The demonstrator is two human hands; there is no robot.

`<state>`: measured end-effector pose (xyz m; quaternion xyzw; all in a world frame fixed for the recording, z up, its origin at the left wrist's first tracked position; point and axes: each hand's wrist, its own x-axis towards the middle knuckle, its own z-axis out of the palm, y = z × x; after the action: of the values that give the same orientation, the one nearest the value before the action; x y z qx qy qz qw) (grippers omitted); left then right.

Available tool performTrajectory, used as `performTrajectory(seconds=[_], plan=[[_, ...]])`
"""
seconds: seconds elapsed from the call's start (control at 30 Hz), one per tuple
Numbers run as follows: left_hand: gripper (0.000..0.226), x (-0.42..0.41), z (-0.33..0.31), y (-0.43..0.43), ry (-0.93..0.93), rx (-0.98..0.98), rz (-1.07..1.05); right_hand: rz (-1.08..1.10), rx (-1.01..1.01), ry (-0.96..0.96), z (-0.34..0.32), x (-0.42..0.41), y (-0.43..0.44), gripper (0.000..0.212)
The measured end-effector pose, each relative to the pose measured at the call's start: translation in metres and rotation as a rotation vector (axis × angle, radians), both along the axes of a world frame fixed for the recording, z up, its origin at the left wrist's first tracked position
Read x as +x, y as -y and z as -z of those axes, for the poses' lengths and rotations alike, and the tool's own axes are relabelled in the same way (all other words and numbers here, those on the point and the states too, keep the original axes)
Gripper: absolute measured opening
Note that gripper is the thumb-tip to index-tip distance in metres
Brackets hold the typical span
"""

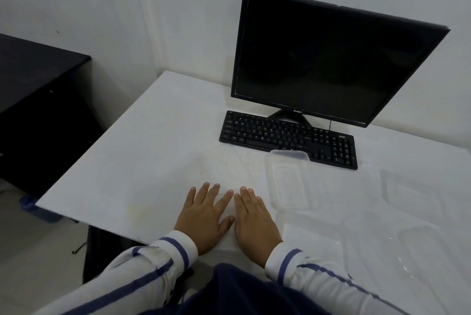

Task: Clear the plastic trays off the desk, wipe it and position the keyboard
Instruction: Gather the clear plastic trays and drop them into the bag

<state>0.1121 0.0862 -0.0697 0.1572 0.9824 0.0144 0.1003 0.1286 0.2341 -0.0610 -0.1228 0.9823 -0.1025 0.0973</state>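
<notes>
Hands flat on tabletop [153,149], near edge.
Your left hand [204,217] and right hand [254,223]: grip wide, fingers straight, holding nothing. Clear tray [288,179] just right of them; keyboard [288,138] farther, under monitor [331,59].

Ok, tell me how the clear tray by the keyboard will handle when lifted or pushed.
The clear tray looks thin-walled and empty, so probably light and slightly flexible. On the smooth desk it would likely slide at a nudge. Low and flat-bottomed, it seems unlikely to tip.

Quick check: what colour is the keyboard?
Black, with pale key legends. The keyboard shows best in the head view, below the monitor.
</notes>
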Motion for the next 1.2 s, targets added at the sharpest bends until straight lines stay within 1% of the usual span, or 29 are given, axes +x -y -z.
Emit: performTrajectory(seconds=[0.13,0.2,0.23,0.27,0.4,0.43,0.5,0.53,0.67,0.8,0.9,1.0,1.07,1.17,1.2], plan=[[0.067,0.000,-0.003,0.002,0.071,-0.030,-0.033,0.051,-0.030,0.010,0.000,-0.003,0.000,0.055],[0.066,0.000,-0.005,0.001,0.066,-0.019,-0.021,0.079,0.003,-0.080,0.003,-0.002,0.002,0.052],[0.066,0.000,-0.004,0.001,0.050,-0.018,-0.014,0.095,0.037,-0.041,0.003,0.000,0.005,0.051],[0.067,0.000,-0.004,0.001,0.038,-0.017,-0.012,0.097,0.068,-0.043,0.004,0.001,0.006,0.052],[0.067,0.000,-0.002,0.001,0.053,-0.029,-0.040,0.110,0.097,-0.001,0.005,-0.001,0.006,0.064],[0.067,0.000,-0.002,0.001,0.048,-0.029,-0.044,0.088,0.099,0.036,0.003,-0.003,0.005,0.072],[0.066,0.001,-0.002,0.000,0.054,-0.018,-0.054,0.003,0.055,0.005,0.005,-0.004,0.001,0.097],[0.066,0.001,-0.004,0.001,0.053,-0.010,-0.060,0.009,0.024,0.028,0.003,-0.005,-0.001,0.104],[0.066,0.001,-0.005,0.001,0.049,-0.003,-0.063,0.057,0.032,0.005,0.006,-0.004,-0.002,0.110],[0.064,0.000,-0.002,0.000,0.044,-0.022,-0.070,0.072,0.068,-0.037,0.014,-0.004,0.000,0.102],[0.065,0.000,0.000,-0.001,0.053,-0.035,-0.082,0.041,0.071,0.010,0.008,-0.008,-0.001,0.111],[0.063,0.002,0.000,-0.002,0.057,-0.030,-0.107,0.063,0.082,0.042,0.002,-0.011,-0.002,0.120],[0.064,0.003,0.000,-0.002,0.054,-0.014,-0.124,0.126,0.074,0.050,0.005,-0.008,0.001,0.114],[0.067,0.003,-0.001,-0.002,0.045,-0.005,-0.125,0.181,0.108,0.020,0.016,-0.001,0.005,0.080],[0.067,0.003,-0.002,-0.002,0.045,-0.004,-0.122,0.199,0.104,0.013,0.019,-0.001,0.006,0.072]])
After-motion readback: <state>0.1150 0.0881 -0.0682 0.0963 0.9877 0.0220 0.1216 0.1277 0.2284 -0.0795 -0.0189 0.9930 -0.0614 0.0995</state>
